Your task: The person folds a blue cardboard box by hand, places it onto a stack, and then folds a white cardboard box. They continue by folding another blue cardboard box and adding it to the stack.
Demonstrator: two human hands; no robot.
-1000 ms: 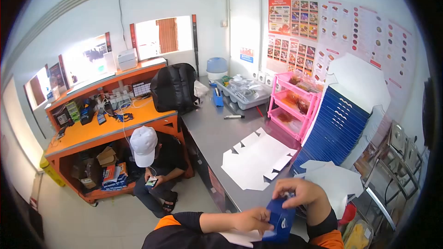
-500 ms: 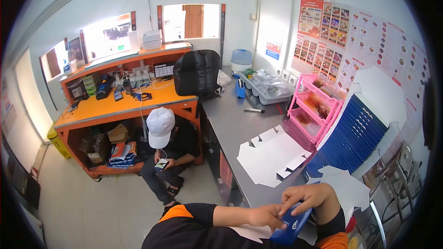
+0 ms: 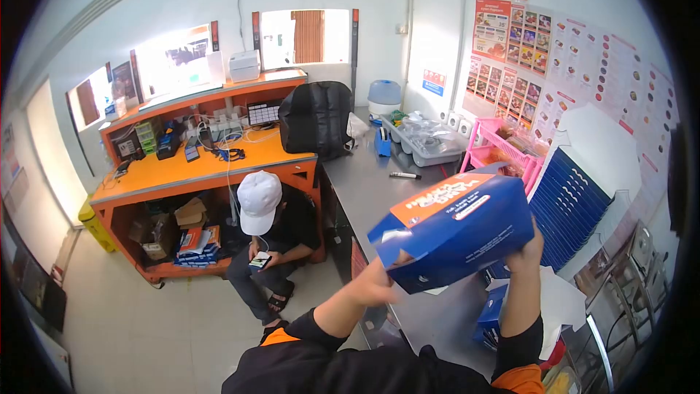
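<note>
A blue cardboard box (image 3: 459, 244) with an orange printed panel is held up, tilted, above the metal table. My right hand (image 3: 526, 252) grips its right end, thumb side up along the edge. At the lower left corner, my left hand (image 3: 370, 286) is on the box, its fingers partly hidden and blurred by motion. Another blue box (image 3: 491, 317) is on the table beside my right forearm. White card (image 3: 560, 299) lies to the right of that forearm. Behind the held box, most of the table's middle is hidden.
Blue flat cartons (image 3: 576, 190) lean in a stack at right. Behind the box are a pink rack (image 3: 481, 155), a grey tray (image 3: 430, 152) and a marker (image 3: 405, 175). A seated person (image 3: 273, 226) with a phone is at left, near the orange desk (image 3: 211, 175) and black backpack (image 3: 315, 120).
My hands have moved up and apart from the blue card they were pressing low at the front. The blue box is now raised and covers the white flat sheet on the table.
</note>
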